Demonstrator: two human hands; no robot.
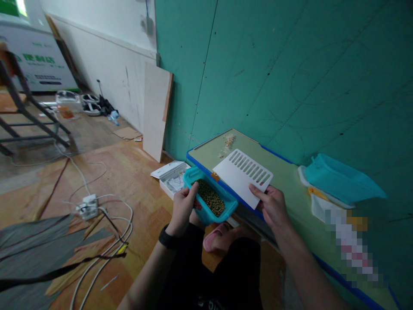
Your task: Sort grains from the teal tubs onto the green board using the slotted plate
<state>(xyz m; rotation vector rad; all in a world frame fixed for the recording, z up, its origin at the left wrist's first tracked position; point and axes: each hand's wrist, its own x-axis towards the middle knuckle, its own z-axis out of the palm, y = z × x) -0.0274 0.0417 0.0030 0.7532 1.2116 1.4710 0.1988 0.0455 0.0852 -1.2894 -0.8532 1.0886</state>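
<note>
My left hand (183, 206) grips the near rim of a small teal box (226, 206) filled with green and brown beans (210, 198), holding it just off the left edge of a low green table (284, 176). My right hand (272, 206) pinches the corner of a white slotted plastic card (242, 175) that lies tilted over the table edge, next to the box. A small scatter of pale grains (228, 142) lies at the table's far corner. A black watch sits on my left wrist.
A teal lid on a white tray (338, 178) rests at the table's right, against the green wall. An open white box (171, 175) lies on the wooden floor. A power strip (88, 206) with cables, a leaning board (155, 110) and a metal frame (29, 112) stand to the left.
</note>
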